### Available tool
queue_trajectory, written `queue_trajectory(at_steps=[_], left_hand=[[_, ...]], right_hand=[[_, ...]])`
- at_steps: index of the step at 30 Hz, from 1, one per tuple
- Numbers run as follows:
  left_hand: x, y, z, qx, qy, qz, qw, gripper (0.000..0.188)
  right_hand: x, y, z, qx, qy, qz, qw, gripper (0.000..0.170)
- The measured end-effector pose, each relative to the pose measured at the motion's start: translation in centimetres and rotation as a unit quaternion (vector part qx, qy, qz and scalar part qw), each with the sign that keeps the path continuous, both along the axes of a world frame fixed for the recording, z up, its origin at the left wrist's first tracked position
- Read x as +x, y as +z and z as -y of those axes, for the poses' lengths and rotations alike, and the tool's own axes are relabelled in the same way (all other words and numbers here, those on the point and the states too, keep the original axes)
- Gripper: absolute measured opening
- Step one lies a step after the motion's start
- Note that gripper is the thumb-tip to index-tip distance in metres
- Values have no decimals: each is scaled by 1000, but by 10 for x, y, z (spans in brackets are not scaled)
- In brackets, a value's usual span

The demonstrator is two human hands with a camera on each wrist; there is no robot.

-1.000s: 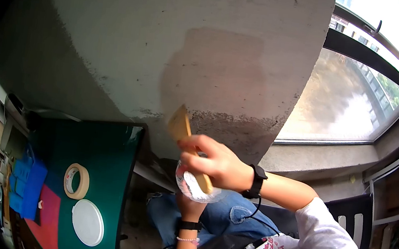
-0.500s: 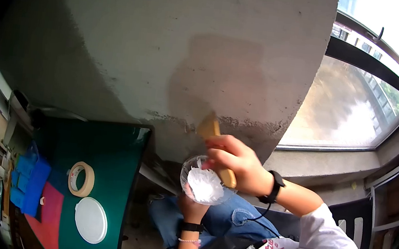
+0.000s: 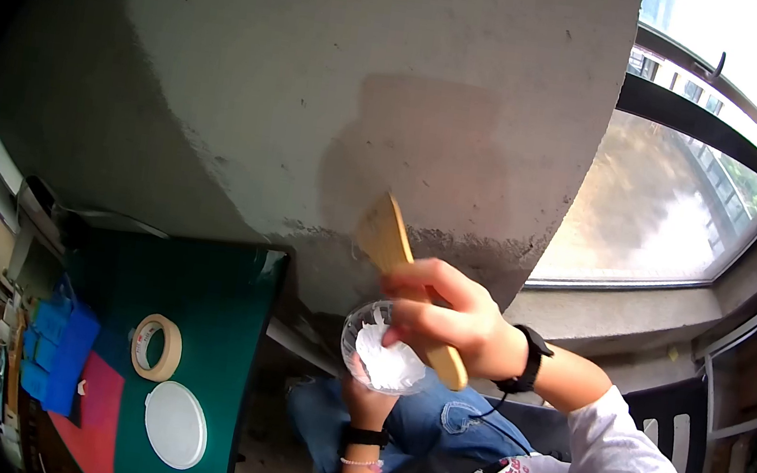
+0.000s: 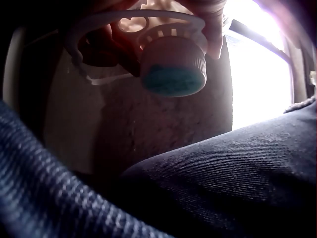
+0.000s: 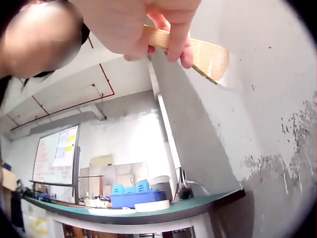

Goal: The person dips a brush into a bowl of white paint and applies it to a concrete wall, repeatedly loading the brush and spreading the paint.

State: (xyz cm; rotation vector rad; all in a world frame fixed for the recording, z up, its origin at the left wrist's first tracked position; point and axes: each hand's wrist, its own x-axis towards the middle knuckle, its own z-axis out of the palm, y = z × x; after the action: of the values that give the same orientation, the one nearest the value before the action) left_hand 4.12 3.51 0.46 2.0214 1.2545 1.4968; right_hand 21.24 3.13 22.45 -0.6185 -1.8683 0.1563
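Observation:
My right hand [image 3: 457, 327] grips a wooden spatula [image 3: 388, 238] by its handle, the flat blade pointing up and left toward the grey wall [image 3: 254, 98]. In the right wrist view a pale smear shows on the wooden blade [image 5: 213, 59]. Just below, my left hand [image 3: 366, 403] holds a clear plastic cup [image 3: 352, 333] of white paste [image 3: 391, 366] from underneath. The left wrist view shows the cup's underside, with a ribbed screw cap [image 4: 173, 74] with a teal face and a looped plastic ring [image 4: 81, 37]. Right fingers overlap the cup's rim in the head view.
A green-topped table [image 3: 194, 280] stands at left, bearing a tape roll [image 3: 157, 346], a white round lid [image 3: 176, 424] and a blue bin [image 3: 62, 354]. A darker patch [image 3: 418, 147] marks the wall. A window [image 3: 667, 196] is at right; jeans-clad legs [image 3: 432, 413] lie below.
My right hand and the spatula have moved right in view, uncovering more of the cup and its white paste. The cup has shifted slightly right. The view has also shifted a little.

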Motion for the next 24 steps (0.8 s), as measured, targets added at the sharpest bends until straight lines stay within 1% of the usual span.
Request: queue_trajectory(at_steps=[1,2,3,4,5,6,7,9,10,11,13,14,15,17,18,19,21,22,24], left_hand=[[-1,-6,3,-41,-12,3,999,61],[-2,-7,3,-52,-12,-21,998,61],[-1,-3,1,-61,-10,-44,997,62],[0,2,-2,-56,-7,-43,997,62],[3,7,-3,-27,-5,-15,1000,62],[5,10,-1,0,-5,12,1000,62],[4,6,-1,-3,-5,12,1000,62],[2,-2,-1,6,-3,-14,1000,63],[3,-3,2,-35,-22,6,999,64],[2,-4,2,-34,-22,7,999,64],[0,-10,-1,-26,-27,-40,998,74],[-1,-12,-2,-26,-23,-38,999,74],[-2,-13,-3,-26,-29,-26,999,74],[-3,-19,-4,-28,-36,-12,999,74],[-3,-21,-3,-13,-29,-15,999,74],[-3,-22,-1,2,-23,-19,1000,73],[-3,-20,-1,18,-17,-27,999,73],[-2,-19,-2,35,-8,-35,999,73],[-2,-25,-5,17,-22,-15,1000,73]], right_hand=[[-2,0,-7,-24,-15,4,1000,26],[-3,0,-12,-43,-28,9,999,25],[-3,-2,-11,-39,-27,9,999,25],[-1,-6,-8,-24,-29,32,999,25],[2,-8,-5,-13,-30,55,998,26],[4,-8,-2,-49,-1,29,998,26],[5,-9,-4,-52,-1,29,998,26],[8,-13,-14,-20,34,53,998,25],[8,-13,-16,-102,55,7,993,25],[10,-16,-18,-89,37,13,995,23],[19,-13,-8,-45,9,21,999,19],[26,-16,0,-82,28,-28,996,14],[31,-19,4,-94,60,-76,991,16],[36,-23,15,-88,52,-111,989,25],[38,-24,23,-107,37,-108,988,31],[41,-27,27,-98,37,-81,991,30],[39,-40,40,-177,43,-126,975,19],[37,-46,45,-210,15,-119,970,17],[40,-56,44,-223,8,-157,962,13]])
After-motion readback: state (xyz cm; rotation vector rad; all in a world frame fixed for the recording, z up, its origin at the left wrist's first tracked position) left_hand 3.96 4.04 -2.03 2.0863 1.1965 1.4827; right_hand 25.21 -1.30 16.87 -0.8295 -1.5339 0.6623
